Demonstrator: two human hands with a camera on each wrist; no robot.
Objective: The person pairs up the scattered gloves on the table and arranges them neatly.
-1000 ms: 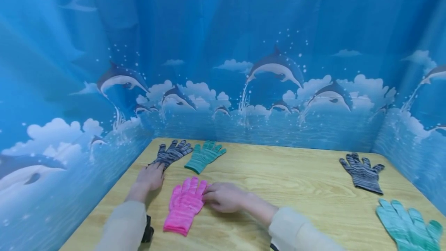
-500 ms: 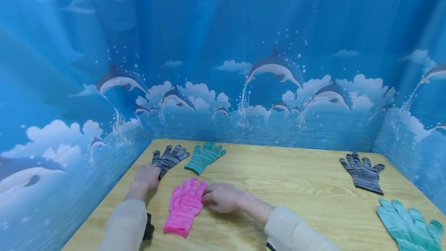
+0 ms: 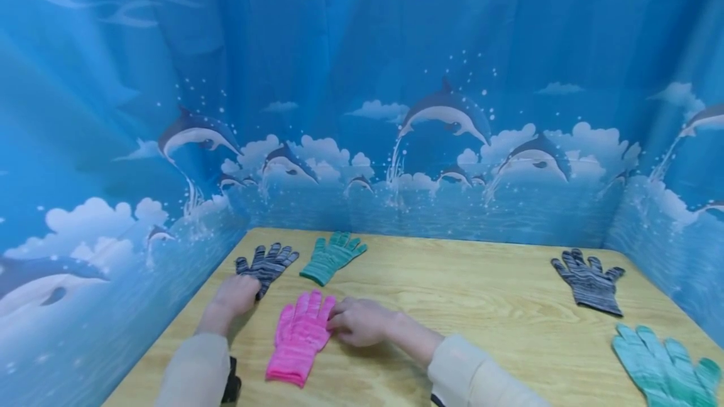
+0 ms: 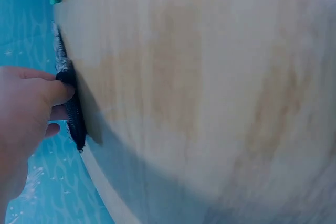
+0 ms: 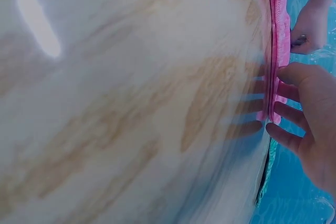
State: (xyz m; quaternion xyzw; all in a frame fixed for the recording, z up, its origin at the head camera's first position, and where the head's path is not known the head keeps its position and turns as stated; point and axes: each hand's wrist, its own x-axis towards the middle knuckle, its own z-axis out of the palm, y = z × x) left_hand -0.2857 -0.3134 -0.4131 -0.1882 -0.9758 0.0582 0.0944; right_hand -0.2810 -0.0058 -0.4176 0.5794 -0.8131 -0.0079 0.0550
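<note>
Since the left hand [image 3: 236, 294] hides its own fingertips in head view, you just see it at the cuff end of the grey-black knit glove [image 3: 268, 267], left side of the wood-grain table [image 3: 481, 281]; pink knit glove [image 3: 301, 335] nearer, right hand [image 3: 362, 322] at its edge. Second grey-black glove [image 3: 592, 284] and pale green glove [image 3: 664, 363], right side, show only there. Left wrist: thumb and finger pinch the striped knit. Right wrist: fingers spread, touching pink glove's side
</note>
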